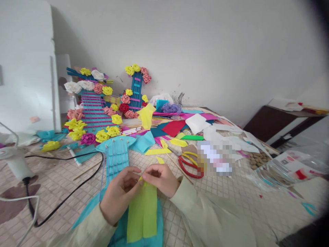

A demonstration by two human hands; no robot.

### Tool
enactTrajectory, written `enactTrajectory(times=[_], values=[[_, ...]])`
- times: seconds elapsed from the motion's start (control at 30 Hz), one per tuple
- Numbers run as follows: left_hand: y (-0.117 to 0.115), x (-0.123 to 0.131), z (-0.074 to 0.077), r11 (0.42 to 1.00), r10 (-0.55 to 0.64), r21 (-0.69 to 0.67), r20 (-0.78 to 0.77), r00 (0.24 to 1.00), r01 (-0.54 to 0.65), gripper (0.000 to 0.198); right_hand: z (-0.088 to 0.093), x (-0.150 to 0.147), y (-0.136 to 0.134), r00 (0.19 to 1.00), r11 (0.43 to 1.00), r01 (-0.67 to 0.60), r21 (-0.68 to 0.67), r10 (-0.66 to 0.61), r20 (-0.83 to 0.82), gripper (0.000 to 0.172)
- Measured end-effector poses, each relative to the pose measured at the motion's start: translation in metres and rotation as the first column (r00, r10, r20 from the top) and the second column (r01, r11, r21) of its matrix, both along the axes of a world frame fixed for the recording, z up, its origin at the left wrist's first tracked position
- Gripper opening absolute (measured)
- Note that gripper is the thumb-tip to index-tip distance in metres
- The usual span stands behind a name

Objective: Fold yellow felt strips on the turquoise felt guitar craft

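A strip of yellow-green crepe paper point(143, 214) hangs down over a turquoise guitar-shaped paper piece point(117, 154) that lies on the tiled table. My left hand point(118, 197) and my right hand point(160, 178) meet at the strip's top edge. Both pinch that edge with closed fingers, thumbs touching the paper. Pale sleeves cover both forearms.
Red-handled scissors point(189, 166) lie just right of my hands. Behind stand paper guitars with paper roses point(94, 109), loose coloured sheets point(174, 127) and white paper. A black cable point(66, 197) and a white fan point(12, 161) are at the left; a clear plastic container point(280, 171) at the right.
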State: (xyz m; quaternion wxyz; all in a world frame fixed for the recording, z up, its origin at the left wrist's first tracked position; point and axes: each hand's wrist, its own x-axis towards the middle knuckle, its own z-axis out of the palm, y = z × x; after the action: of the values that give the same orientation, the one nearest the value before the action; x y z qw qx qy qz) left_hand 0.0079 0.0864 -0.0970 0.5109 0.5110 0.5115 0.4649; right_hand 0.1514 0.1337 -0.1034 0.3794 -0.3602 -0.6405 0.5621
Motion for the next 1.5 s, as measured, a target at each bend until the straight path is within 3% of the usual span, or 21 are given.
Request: enactTrajectory(times=[1.5], values=[[0.0006, -0.0008, -0.0021, 0.999, -0.042, -0.008, -0.024, 0.999, 0.042, 0.032, 0.0017, 0.0003, -0.001, 1.0, 1.0, 0.01, -0.022, -0.01, -0.022, 0.013]])
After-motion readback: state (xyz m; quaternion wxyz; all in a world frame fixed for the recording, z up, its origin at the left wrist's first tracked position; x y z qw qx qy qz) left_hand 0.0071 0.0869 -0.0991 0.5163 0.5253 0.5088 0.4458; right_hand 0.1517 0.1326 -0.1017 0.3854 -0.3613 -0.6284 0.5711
